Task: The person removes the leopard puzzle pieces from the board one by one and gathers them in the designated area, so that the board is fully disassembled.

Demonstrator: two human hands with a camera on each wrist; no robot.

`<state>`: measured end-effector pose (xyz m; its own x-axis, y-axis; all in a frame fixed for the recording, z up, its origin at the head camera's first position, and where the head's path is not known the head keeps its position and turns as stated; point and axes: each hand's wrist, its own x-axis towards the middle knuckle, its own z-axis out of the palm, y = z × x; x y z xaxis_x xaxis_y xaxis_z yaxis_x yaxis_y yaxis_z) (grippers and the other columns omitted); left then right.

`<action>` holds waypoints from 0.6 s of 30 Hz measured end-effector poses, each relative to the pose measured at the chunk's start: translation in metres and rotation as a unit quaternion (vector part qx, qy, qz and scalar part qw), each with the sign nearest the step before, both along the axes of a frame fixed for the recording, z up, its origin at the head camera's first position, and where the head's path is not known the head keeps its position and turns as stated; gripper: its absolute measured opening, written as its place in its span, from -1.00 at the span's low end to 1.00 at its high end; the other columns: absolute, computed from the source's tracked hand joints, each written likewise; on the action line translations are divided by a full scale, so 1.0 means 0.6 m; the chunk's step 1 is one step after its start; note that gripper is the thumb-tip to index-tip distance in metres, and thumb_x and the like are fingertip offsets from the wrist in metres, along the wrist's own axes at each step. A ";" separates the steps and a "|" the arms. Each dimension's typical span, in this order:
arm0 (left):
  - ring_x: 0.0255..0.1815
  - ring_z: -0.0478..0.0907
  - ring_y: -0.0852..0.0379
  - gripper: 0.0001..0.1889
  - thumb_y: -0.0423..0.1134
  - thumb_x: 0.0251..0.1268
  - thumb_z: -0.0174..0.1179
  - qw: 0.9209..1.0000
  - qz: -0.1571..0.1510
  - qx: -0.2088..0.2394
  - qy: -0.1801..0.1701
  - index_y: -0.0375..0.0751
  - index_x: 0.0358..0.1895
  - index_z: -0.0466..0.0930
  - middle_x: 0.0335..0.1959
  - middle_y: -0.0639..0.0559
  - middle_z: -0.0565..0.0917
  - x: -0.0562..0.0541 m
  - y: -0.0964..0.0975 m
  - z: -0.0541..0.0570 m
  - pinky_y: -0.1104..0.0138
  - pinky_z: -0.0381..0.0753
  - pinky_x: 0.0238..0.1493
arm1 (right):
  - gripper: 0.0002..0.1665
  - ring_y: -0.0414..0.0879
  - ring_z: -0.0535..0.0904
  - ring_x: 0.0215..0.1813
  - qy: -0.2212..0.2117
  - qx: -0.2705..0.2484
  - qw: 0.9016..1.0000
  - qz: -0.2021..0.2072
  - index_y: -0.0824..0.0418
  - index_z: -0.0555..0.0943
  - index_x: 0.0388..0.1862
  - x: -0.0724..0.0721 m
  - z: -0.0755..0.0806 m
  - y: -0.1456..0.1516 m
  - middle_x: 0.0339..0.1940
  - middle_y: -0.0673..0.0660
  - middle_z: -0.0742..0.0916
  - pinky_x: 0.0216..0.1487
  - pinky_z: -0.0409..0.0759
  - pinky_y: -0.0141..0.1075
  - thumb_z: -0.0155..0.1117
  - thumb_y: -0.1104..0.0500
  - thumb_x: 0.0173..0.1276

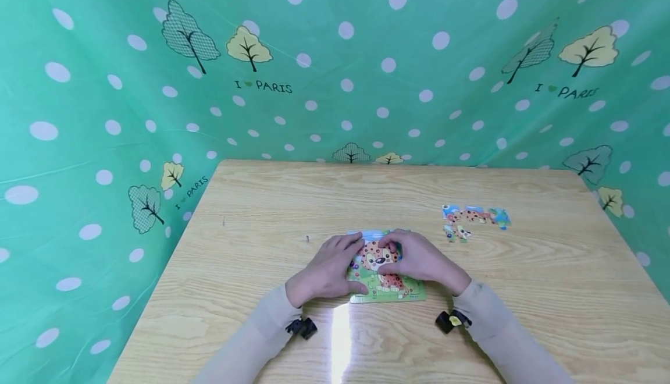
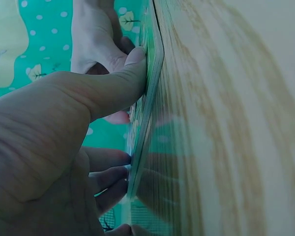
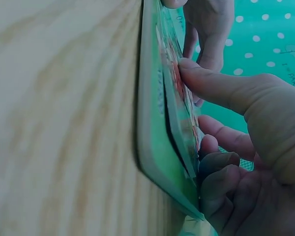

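Observation:
A jigsaw puzzle board (image 1: 387, 298) with a spotted cartoon leopard lies flat on the table. Across its left side rests my left hand (image 1: 330, 267), thumb near the lower left corner and fingers at the upper part. My right hand (image 1: 419, 259) is over the right side, its fingers curled and the thumb touching the picture. In the right wrist view, a joined section of puzzle pieces (image 3: 174, 115) stands slightly raised from the board, between the right thumb (image 3: 206, 78) and fingers. Parts of the picture are hidden under both hands.
Several loose puzzle pieces (image 1: 473, 216), some lying close together, are on the table at the right. Two tiny dark specks are on the wooden table (image 1: 251, 267) to the left. A green dotted cloth (image 1: 335, 81) hangs behind and along the sides.

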<state>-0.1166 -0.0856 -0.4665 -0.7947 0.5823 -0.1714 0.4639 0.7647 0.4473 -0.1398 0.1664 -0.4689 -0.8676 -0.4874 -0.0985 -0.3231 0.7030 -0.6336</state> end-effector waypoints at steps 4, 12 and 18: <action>0.74 0.10 -0.17 0.13 0.31 0.21 0.47 1.000 0.000 0.001 -0.001 -0.21 0.70 0.18 0.76 -0.10 0.14 -0.001 0.000 0.000 -0.07 0.05 0.77 | -0.43 -0.16 0.46 -0.22 0.000 -0.009 1.000 -0.005 0.04 0.72 0.07 -0.001 -0.001 0.000 -0.24 -0.06 0.62 -0.19 0.43 -0.33 0.71 -0.13 0.18; 0.75 0.10 -0.17 0.13 0.31 0.20 0.48 1.000 0.002 0.004 -0.004 -0.20 0.70 0.17 0.76 -0.09 0.14 -0.001 0.000 0.001 -0.07 0.03 0.78 | -0.45 -0.18 0.46 -0.29 -0.009 -0.044 0.999 0.000 0.05 0.66 0.05 -0.001 0.000 0.001 -0.18 -0.05 0.68 -0.22 0.47 -0.36 0.72 -0.07 0.18; 0.75 0.09 -0.18 0.13 0.31 0.20 0.47 1.000 0.001 0.005 -0.005 -0.20 0.70 0.17 0.76 -0.09 0.14 -0.002 0.000 -0.001 -0.08 0.03 0.78 | -0.46 -0.19 0.44 -0.36 -0.025 -0.053 0.998 -0.003 0.05 0.65 0.07 0.001 -0.001 0.003 -0.15 -0.03 0.69 -0.27 0.48 -0.38 0.70 -0.05 0.20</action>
<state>-0.1177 -0.0859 -0.4672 -0.7938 0.5831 -0.1730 0.4583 0.7604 0.4602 -0.1393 0.1681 -0.4694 -0.8662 -0.4914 -0.0907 -0.2843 0.6339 -0.7193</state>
